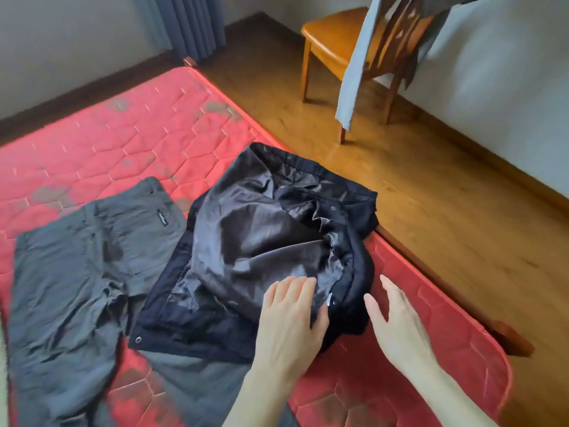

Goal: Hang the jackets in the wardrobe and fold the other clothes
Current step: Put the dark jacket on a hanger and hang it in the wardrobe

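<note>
A: Where is the jacket?

B: The black jacket (261, 241) lies crumpled on the red mattress (123, 131), near its right-hand edge, with the shiny dark lining turned up and a metal snap showing at the lower-left corner. Part of it hangs slightly over the mattress side.

A: And the hands?

B: The left hand (289, 318) rests flat on the lining at the near edge of the jacket, fingers straight and together, gripping nothing. The right hand (397, 322) is just beside the jacket's dark outer fabric, fingers straight and slightly spread, palm facing inward; it holds nothing, and I cannot tell whether it touches the cloth.

A: Anything else on the bed?

B: Grey trousers (77, 272) are spread out to the left of the jacket, waistband away from the person, with a small label near the waist. The jacket's lower corner overlaps one trouser leg.

A: And beyond the bed?

B: A wooden chair (332, 44) stands on the wood floor (431, 195) by the wall, with a pale blue garment (354, 75) hanging in front of it, and grey curtains (191, 23) hang in the corner
</note>
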### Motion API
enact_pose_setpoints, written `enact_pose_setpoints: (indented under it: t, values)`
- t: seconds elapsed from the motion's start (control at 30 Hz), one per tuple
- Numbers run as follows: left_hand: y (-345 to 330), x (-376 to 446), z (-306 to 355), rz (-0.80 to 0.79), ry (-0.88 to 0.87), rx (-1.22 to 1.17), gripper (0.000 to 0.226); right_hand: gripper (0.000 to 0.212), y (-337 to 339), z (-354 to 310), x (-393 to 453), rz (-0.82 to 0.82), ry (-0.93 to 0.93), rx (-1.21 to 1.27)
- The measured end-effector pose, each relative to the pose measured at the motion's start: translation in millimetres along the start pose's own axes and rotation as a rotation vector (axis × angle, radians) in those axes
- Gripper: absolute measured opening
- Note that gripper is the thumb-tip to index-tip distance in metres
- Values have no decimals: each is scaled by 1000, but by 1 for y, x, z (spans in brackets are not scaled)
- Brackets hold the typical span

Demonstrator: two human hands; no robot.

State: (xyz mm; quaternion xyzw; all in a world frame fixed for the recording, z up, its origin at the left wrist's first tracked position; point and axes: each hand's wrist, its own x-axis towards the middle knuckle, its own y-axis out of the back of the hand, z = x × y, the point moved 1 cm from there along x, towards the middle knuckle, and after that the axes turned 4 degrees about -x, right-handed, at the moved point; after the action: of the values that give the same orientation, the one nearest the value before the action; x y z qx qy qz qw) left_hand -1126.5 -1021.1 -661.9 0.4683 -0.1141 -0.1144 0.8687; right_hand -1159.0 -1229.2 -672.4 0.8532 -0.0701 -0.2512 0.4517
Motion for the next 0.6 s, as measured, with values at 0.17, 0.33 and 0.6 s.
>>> enact_pose_setpoints:
  t: [0.17,0.33,0.6]
  values:
    - [-43,42,7,-76,-60,-1,34,79,-21,-2,58,-120,-310,453]
    - [-50,65,-2,-72,-113,59,34,46,-30,-15,71,-117,-189,335]
    - [-14,122,-10,-210,-381,277,97,39,-22,-24,36,-136,267,227]
